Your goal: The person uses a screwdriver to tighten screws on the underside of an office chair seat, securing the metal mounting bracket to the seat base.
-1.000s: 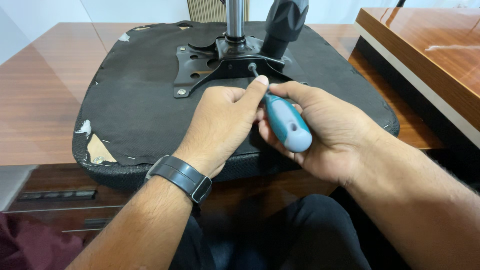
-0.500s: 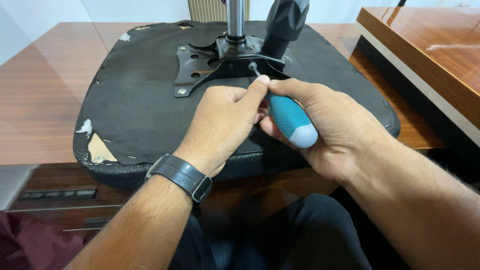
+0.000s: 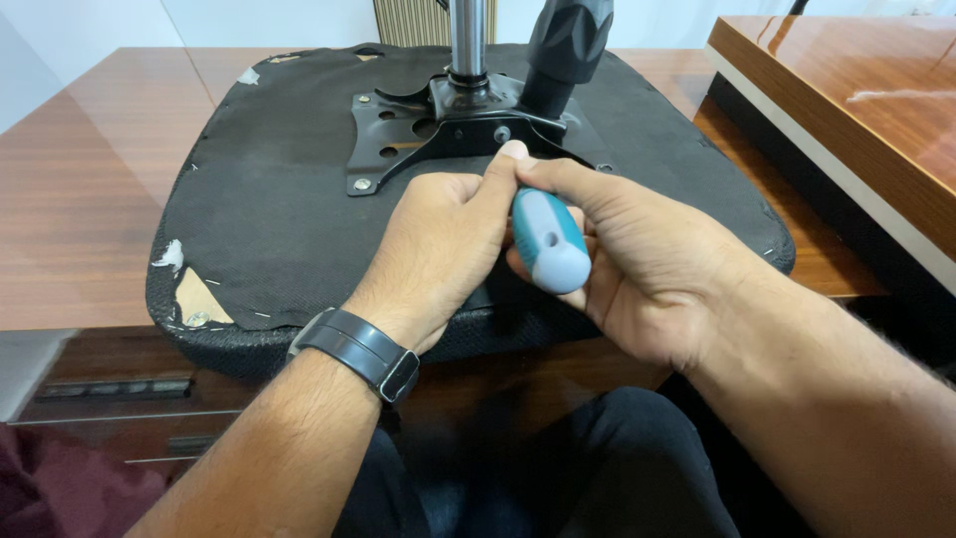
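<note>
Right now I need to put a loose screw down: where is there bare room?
Bare wood lies on the desk left of the upturned seat. The raised desktop at right is bare too. It is crowded where left hand and right hand grip the screwdriver below the mounting plate.

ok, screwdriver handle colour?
Teal with a pale grey end cap, on the screwdriver in the right hand; head view.

head cam, looking down, close-up

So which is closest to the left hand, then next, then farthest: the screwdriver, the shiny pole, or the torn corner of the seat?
1. Screwdriver: touching the left hand, on its right.
2. Shiny pole: straight ahead, upright.
3. Torn corner: far left, seat's near edge.
</note>
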